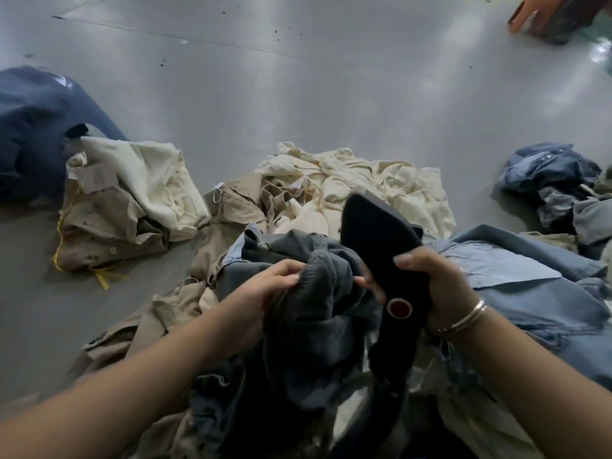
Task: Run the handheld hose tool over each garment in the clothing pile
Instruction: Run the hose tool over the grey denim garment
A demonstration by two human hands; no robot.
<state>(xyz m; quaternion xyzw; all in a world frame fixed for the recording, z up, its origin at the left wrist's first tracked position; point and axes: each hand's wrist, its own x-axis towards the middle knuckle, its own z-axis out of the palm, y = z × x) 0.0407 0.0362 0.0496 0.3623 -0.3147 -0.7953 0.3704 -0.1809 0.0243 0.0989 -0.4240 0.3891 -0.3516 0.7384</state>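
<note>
Midway, by the look: left hand (278, 279) pinching grey garment (318, 313), right hand (427, 276) wrapped round hose tool (381, 246); cream pile (357, 180) beyond probably untreated

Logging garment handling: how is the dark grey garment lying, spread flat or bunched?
Bunched. The dark grey garment is gathered in folds, its edge pinched by the left hand.

Both forearms reached forward, bare. Left hand (275, 279) curled, fingers pinching dark grey cloth (318, 293). Right hand (430, 279) wrapped around a black tool handle (390, 260), thin bracelets (463, 321) on wrist.
</note>
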